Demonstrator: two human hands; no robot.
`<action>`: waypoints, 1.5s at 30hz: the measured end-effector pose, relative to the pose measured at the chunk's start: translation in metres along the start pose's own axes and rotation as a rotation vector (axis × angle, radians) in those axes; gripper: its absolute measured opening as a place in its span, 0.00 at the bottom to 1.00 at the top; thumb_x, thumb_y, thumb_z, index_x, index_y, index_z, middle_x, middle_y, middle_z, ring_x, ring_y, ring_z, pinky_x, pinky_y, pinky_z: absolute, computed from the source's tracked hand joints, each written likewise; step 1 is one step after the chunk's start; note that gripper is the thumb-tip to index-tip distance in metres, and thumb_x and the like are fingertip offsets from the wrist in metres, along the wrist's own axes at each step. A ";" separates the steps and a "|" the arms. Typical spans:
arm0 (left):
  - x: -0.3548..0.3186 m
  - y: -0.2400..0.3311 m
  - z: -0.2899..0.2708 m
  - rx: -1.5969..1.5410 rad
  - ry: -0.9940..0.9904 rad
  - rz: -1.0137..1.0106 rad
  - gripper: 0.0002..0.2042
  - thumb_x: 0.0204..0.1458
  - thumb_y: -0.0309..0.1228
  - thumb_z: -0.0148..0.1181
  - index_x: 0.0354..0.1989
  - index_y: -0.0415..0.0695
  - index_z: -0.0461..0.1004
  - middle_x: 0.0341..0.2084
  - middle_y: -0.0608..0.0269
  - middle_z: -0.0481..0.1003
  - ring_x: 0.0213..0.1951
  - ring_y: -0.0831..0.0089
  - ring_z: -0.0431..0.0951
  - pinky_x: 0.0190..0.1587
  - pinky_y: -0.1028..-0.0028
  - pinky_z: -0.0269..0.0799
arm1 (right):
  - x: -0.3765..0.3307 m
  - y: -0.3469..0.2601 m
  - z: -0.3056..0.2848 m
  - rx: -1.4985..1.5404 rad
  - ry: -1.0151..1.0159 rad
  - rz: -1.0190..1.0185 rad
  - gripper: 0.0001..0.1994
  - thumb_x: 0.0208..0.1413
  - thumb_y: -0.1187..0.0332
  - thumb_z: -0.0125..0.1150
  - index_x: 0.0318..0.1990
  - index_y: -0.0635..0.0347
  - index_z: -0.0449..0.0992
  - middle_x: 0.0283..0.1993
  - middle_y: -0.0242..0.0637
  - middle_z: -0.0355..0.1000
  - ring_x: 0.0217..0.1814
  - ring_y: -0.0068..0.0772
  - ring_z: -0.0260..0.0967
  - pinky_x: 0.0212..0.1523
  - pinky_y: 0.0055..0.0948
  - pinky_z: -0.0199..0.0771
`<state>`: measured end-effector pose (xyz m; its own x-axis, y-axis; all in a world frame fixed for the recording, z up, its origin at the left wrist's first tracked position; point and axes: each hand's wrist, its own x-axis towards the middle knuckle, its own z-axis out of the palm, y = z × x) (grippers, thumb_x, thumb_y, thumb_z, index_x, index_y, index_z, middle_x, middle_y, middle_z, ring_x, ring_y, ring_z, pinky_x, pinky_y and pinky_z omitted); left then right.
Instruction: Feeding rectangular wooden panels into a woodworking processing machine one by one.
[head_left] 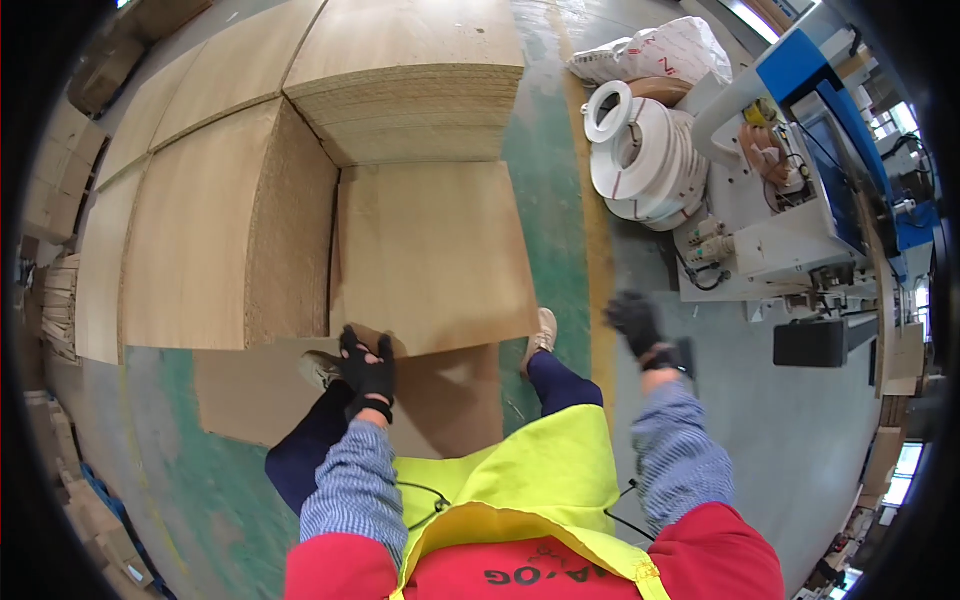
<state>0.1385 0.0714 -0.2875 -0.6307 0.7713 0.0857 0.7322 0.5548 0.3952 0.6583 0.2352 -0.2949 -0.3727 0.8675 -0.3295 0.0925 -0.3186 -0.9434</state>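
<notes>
A square tan wooden board lies on top of the lower stack in front of me, its near edge toward my legs. My left hand, in a black glove, touches the near left corner of this board with its fingers spread. Whether any finger reaches under the edge is hidden. Out to the right, apart from the board, my right hand hangs in the air in a black glove. It is smeared by motion, so its fingers cannot be made out; I see nothing plainly held in it.
Taller board stacks stand left of the low one, and another stack rises behind it. A brown sheet lies on the floor by my feet. White banding rolls and a white-and-blue machine stand to the right.
</notes>
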 end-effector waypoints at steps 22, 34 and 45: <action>-0.098 0.156 -0.210 -0.559 -0.007 1.050 0.15 0.58 0.26 0.42 0.49 0.32 0.69 0.47 0.46 0.71 0.49 0.54 0.71 0.53 0.65 0.65 | -0.361 -0.361 0.128 -0.209 0.544 -0.232 0.19 0.52 0.63 0.58 0.45 0.70 0.70 0.37 0.34 0.72 0.38 0.20 0.68 0.39 0.24 0.68; -0.139 0.383 -0.223 -1.641 -0.764 1.092 0.20 0.53 0.22 0.54 0.55 0.34 0.63 0.51 0.51 0.68 0.55 0.64 0.65 0.57 0.71 0.58 | -0.288 -0.329 0.181 0.680 0.503 -0.632 0.26 0.63 0.49 0.30 0.57 0.58 0.62 0.47 0.42 0.72 0.35 0.39 0.74 0.33 0.35 0.75; 0.003 0.128 -0.061 0.321 -0.554 0.403 0.50 0.33 0.61 0.60 0.64 0.43 0.51 0.60 0.50 0.57 0.63 0.56 0.52 0.59 0.53 0.52 | -0.331 -0.309 -0.038 0.471 0.636 -0.537 0.26 0.59 0.53 0.42 0.56 0.66 0.63 0.51 0.49 0.70 0.35 0.31 0.74 0.26 0.25 0.72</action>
<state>0.2150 0.1262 -0.1811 -0.1383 0.9306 -0.3389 0.9712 0.1945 0.1378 0.7883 0.0607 0.1041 0.3271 0.9435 0.0525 -0.3775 0.1814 -0.9081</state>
